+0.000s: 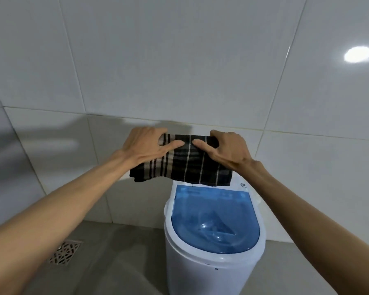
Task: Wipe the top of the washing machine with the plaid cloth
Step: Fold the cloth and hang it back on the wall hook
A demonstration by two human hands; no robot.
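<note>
A small white washing machine (202,271) with a translucent blue lid (215,224) stands on the floor against the tiled wall. Above its back edge I hold a folded dark plaid cloth (188,165) with pale stripes, raised in the air and apart from the lid. My left hand (144,145) grips the cloth's left upper end, thumb laid across the front. My right hand (228,149) grips the right upper end the same way. The cloth hides the machine's rear panel.
Pale glossy wall tiles (179,60) rise right behind the machine. The floor is grey, with a patterned metal drain grate (65,253) at the lower left. A bright light reflection (358,54) shows on the wall at the upper right.
</note>
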